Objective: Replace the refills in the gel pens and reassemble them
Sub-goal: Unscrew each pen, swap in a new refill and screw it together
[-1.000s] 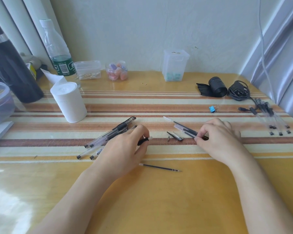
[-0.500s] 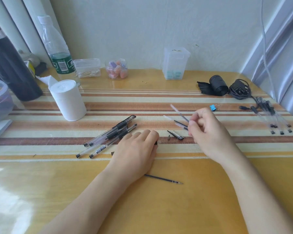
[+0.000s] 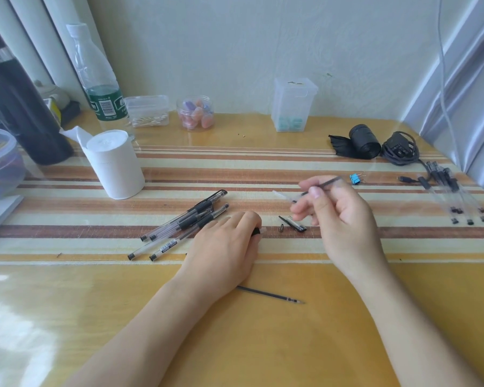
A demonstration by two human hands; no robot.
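Observation:
My left hand [image 3: 224,247] lies palm down on the table over a clear pen barrel with a black grip [image 3: 259,231], whose end sticks out past the fingers. My right hand [image 3: 338,216] is raised above the table and pinches a thin black refill [image 3: 328,182] between thumb and fingers. A loose refill [image 3: 271,294] lies on the table near my left wrist. Several gel pens [image 3: 185,222] lie in a heap to the left. A pen cap [image 3: 294,224] and a small metal tip [image 3: 281,227] rest between my hands.
A white tissue roll [image 3: 114,163], a water bottle [image 3: 100,79] and a dark flask [image 3: 14,101] stand at the back left. Small plastic boxes [image 3: 292,107] line the wall. A black roll [image 3: 363,141], a cable [image 3: 400,149], a blue clip [image 3: 355,178] and more pens [image 3: 455,196] lie at the right.
My right hand has picked a refill up off the table and lifted it up and to the right. My left hand has flattened over the pen barrel.

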